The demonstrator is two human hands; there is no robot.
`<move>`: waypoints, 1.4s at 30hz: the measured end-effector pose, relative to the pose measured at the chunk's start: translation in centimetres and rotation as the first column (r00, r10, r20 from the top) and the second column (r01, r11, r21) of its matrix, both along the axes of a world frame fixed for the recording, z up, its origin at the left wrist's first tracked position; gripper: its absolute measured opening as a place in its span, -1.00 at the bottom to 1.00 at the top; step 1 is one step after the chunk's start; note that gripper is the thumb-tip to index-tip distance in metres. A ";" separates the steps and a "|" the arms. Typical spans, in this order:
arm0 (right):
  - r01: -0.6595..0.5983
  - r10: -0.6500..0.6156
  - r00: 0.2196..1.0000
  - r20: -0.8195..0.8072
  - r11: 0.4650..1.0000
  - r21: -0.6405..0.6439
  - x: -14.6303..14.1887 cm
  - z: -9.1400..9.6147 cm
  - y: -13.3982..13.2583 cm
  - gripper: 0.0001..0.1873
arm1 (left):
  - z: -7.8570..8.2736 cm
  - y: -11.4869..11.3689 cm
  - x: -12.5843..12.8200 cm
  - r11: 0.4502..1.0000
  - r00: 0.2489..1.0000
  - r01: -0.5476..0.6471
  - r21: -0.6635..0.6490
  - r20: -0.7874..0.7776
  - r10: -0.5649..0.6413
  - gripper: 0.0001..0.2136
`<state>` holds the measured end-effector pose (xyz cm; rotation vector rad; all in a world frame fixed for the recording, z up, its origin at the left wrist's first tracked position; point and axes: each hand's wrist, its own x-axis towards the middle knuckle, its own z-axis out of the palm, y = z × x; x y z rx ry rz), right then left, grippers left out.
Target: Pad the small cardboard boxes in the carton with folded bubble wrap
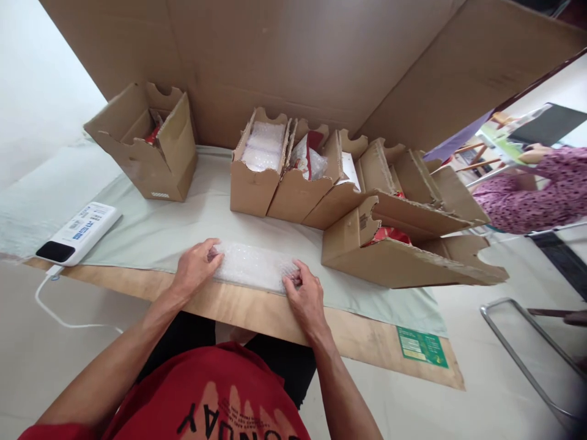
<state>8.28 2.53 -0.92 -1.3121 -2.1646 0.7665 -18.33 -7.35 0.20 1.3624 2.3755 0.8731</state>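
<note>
A strip of clear bubble wrap (254,267) lies flat on the pale green cloth (151,229) near the table's front edge. My left hand (195,269) pinches its left end, fingers curled on the wrap. My right hand (305,295) grips its right end, fingers bent over the edge. Both hands rest on the table, one at each end of the strip.
A row of open cardboard boxes (298,174) holding wrapped items stands behind the strip, with one box (147,143) apart at the left. A white power bank (77,233) with a cable lies at the left edge. A tall cardboard sheet (284,55) backs the table. Another person's sleeve (536,195) shows at the right.
</note>
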 end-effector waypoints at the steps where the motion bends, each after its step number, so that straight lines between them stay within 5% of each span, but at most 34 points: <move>1: -0.002 0.001 0.999 0.042 0.999 0.035 -0.1 -0.2 0.1 -0.49 | -0.2 0.3 0.0 1.000 1.000 0.006 -0.003 -0.018 -0.006 -0.65; 9: -0.021 0.018 0.988 0.152 0.999 0.024 1.0 0.4 3.0 -0.43 | 0.3 -0.4 -0.6 0.984 0.947 -0.040 -0.176 -0.319 -0.019 -0.53; 14: -0.048 0.043 0.976 0.214 0.999 0.016 -1.4 0.8 4.1 -0.82 | 0.3 -0.4 -1.0 0.955 0.963 -0.014 -0.295 -0.260 -0.067 -0.78; 19: -0.032 0.034 0.997 0.069 0.999 -0.034 -2.0 1.1 2.7 -0.93 | 0.1 -0.3 -0.3 0.983 0.978 0.030 -0.181 -0.200 -0.067 -0.84; 25: 0.005 -0.030 0.984 -0.177 0.990 -0.143 0.0 0.9 0.9 -0.86 | 0.7 -1.1 0.2 0.997 0.975 -0.080 -0.014 0.209 0.081 -0.69; 30: 0.028 -0.126 0.921 -0.370 0.966 -0.258 1.3 1.1 0.9 -0.60 | 1.1 -0.5 0.6 0.998 0.861 0.014 0.053 0.507 -0.039 -0.45; 35: 0.053 -0.217 0.881 -0.420 0.928 -0.370 1.6 1.1 1.4 -0.45 | 0.2 2.1 0.9 0.995 0.995 0.040 0.094 0.090 -0.049 -0.58; 39: 0.009 -0.143 0.938 -0.315 0.920 -0.391 1.6 1.8 -0.2 -0.26 | 0.0 5.2 0.9 0.991 0.994 0.081 0.103 -0.078 -0.073 -0.56; 42: -0.079 -0.106 0.937 -0.334 0.865 -0.495 1.6 2.3 -3.2 -0.17 | 0.4 8.0 1.6 0.976 0.976 0.177 0.123 -0.152 -0.158 -0.57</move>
